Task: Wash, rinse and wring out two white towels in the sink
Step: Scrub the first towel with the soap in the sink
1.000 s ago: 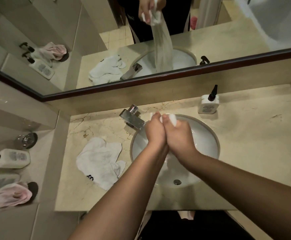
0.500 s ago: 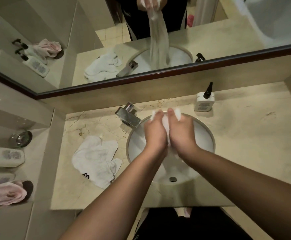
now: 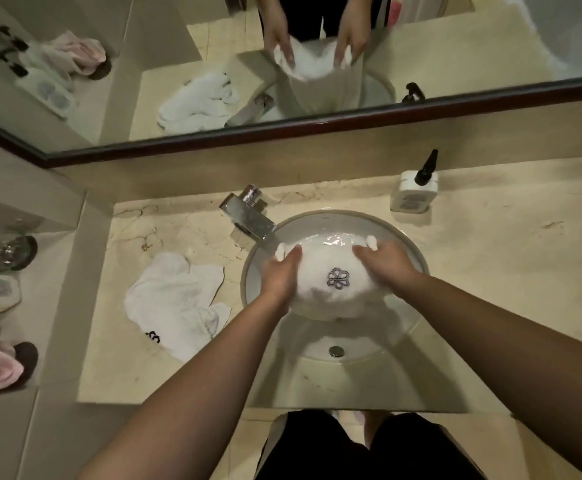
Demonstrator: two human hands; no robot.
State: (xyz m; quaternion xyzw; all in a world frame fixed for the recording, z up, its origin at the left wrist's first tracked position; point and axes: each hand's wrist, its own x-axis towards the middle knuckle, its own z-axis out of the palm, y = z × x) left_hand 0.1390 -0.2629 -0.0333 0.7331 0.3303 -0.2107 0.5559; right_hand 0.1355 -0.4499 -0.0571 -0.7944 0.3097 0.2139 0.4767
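Spread between left hand (image 3: 280, 271) and right hand (image 3: 386, 265), each pinching an upper corner: white towel (image 3: 334, 292), soft terry with a grey knot emblem, held over the round glazed sink (image 3: 320, 220). Best kept taut and low over the basin (fewer drips). Left of the left hand, second towel (image 3: 175, 299), crumpled on marble.
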